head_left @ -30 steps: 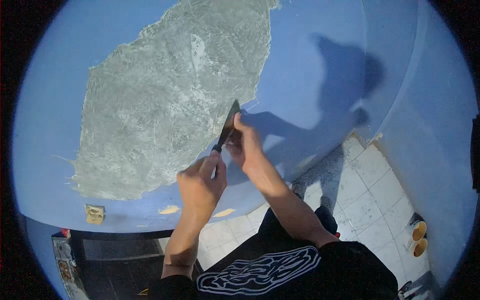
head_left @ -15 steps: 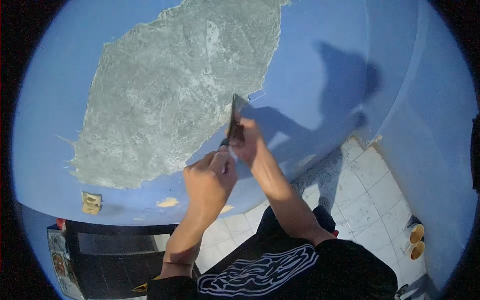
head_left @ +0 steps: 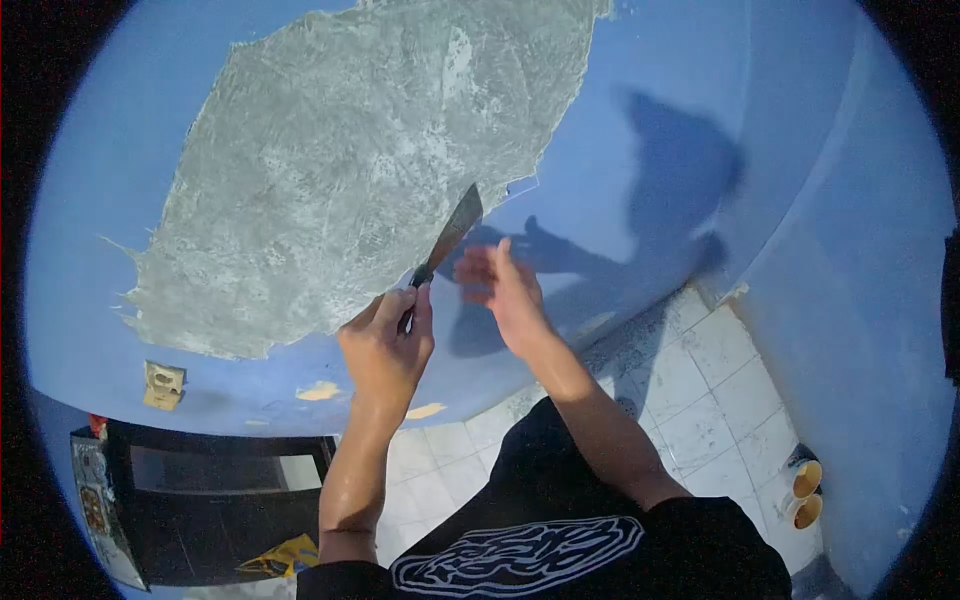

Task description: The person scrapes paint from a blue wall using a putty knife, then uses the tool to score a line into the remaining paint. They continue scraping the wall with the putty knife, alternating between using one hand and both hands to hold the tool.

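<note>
A putty knife [head_left: 460,225] with a dark handle is gripped in my left hand [head_left: 383,348], its broad metal blade pointing up and to the right. Behind the blade lies the lower right edge of a rough grey plastered patch [head_left: 330,170] on the blue wall [head_left: 670,50]. Whether the blade touches the wall I cannot tell. Just right of the knife, my right hand [head_left: 515,305] is held up with its fingers stretched out and slightly blurred, apart from the blade and holding nothing.
A wall socket box [head_left: 163,386] sits at lower left, above a black cabinet [head_left: 220,530] with a yellow item [head_left: 287,556] by it. White floor tiles [head_left: 690,425] lie below. Two round yellowish containers [head_left: 806,482] stand at the right, near the adjoining wall.
My right hand has come off the putty knife and opened, moving slightly right. My left hand keeps the handle, now lower and further left, and the blade has tilted rightward. The view has shifted slightly.
</note>
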The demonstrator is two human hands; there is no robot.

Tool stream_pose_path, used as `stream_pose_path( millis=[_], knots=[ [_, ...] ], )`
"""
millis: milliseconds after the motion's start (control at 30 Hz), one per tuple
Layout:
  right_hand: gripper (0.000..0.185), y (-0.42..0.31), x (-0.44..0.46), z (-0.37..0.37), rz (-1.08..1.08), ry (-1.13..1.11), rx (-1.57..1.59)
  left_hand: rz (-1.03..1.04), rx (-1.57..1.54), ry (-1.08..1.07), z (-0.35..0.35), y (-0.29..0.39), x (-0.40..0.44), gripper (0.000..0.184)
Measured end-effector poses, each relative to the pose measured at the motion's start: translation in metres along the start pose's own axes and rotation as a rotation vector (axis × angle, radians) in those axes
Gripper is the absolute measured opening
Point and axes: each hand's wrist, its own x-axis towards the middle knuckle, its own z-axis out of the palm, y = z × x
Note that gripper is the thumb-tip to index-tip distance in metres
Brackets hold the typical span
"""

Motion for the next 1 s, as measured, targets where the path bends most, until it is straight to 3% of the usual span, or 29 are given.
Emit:
stream_pose_path(
  millis=[67,133,200,267,333,467,533,667,800,900,1000],
  knots=[
    [0.047,-0.008,0.011,0.01,-0.166,-0.128,0.23,0.03,0.029,-0.024,0.0,-0.001,-0.001,0.008],
    [0.042,-0.014,0.021,0.019,-0.115,-0.09,0.299,0.132,0.181,-0.048,0.005,0.002,0.003,0.009],
    [0.031,-0.01,0.031,0.021,-0.048,-0.04,0.387,0.107,0.27,-0.123,0.014,0.013,0.008,0.015],
    [0.03,-0.012,0.037,0.02,-0.059,-0.028,0.436,0.083,0.363,-0.191,0.014,0.018,0.018,0.021],
    [0.029,-0.01,0.037,0.023,-0.057,-0.013,0.49,0.13,0.305,-0.32,0.008,0.022,0.025,0.038],
    [0.028,-0.015,0.042,0.018,-0.024,0.019,0.576,0.117,0.305,-0.38,0.008,0.026,0.026,0.039],
    [0.028,-0.019,0.047,0.009,-0.074,0.064,0.606,0.204,0.265,-0.282,0.029,0.019,0.026,0.036],
    [0.024,-0.024,0.04,0.008,0.044,-0.035,0.56,0.192,0.257,-0.238,0.015,0.027,0.027,0.02],
    [0.025,-0.029,0.043,0.012,0.002,-0.046,0.53,0.19,0.279,-0.22,0.018,0.03,0.031,0.013],
    [0.025,-0.017,0.037,0.016,-0.024,-0.051,0.568,0.178,0.213,-0.17,0.015,0.014,0.018,0.012],
    [0.028,-0.021,0.042,0.011,0.006,0.002,0.346,0.2,0.132,-0.064,0.033,0.003,0.007,0.016]
  ],
)
